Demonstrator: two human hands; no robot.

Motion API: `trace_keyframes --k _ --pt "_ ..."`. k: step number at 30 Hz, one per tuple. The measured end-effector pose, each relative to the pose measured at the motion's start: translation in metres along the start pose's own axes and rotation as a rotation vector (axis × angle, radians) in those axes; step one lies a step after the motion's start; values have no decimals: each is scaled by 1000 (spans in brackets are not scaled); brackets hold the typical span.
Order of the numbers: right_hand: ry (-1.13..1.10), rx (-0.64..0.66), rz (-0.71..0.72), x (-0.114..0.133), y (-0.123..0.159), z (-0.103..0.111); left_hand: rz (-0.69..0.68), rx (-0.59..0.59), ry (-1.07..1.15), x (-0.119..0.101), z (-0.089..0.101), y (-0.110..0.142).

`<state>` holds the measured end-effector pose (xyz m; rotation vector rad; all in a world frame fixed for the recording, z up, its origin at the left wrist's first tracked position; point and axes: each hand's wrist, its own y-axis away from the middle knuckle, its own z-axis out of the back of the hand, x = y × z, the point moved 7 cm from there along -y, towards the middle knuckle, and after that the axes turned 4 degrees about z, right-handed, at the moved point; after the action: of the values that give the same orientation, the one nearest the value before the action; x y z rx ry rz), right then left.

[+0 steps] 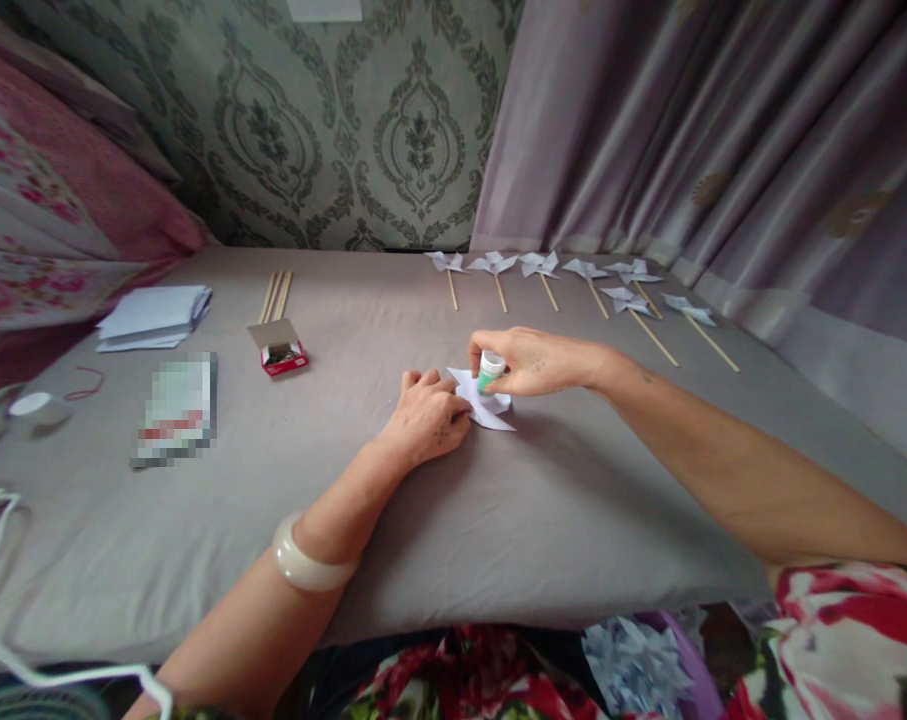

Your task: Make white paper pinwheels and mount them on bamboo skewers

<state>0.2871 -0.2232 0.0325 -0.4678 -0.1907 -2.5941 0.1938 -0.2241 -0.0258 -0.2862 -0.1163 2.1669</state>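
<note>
Head view, and the right hand point(524, 360) has the bottle point(489, 372) gripped between thumb and fingers, right over the white paper pinwheel point(498, 414) on the bed point(333, 480); whether its base touches the paper, I can't tell. Over on the left, the left hand point(432, 412) lies with fingers bent at the pinwheel's edge, covering part of it, and the fingertips are hidden, so pinching or just pressing, no telling. The packet point(174, 410) is blurred into squares, nothing readable there! Inside the open red box point(284, 360), something dark and small, too fine to make out. Down at the bottom edge, the purple tub point(685, 655) is cut off, pale crumpled stuff point(637, 665) hiding much of it; the cable point(3, 640) runs out of frame too. Now the count: seven finished pinwheels point(539, 264) on sticks along the far right, one more under the hands, four loose sticks point(275, 296) by the look of it behind the box, one stack of paper point(153, 318), one bangle point(310, 565) on the left wrist.
</note>
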Motion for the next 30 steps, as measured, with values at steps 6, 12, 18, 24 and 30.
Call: trace_keyframes --k 6,12,18,24,30 --pt "-26 4 15 1 -1 -4 -3 0 7 -1 1 0" --pt "-33 1 35 1 1 -7 1 24 2 -3 2 0" --pt "33 -35 40 4 9 -8 2 33 10 -4 3 0" --pt "97 -63 -8 11 11 -10 3 32 18 -3 3 -1" --pt "172 -117 -119 13 8 -11 6 45 9 -4 4 -2"
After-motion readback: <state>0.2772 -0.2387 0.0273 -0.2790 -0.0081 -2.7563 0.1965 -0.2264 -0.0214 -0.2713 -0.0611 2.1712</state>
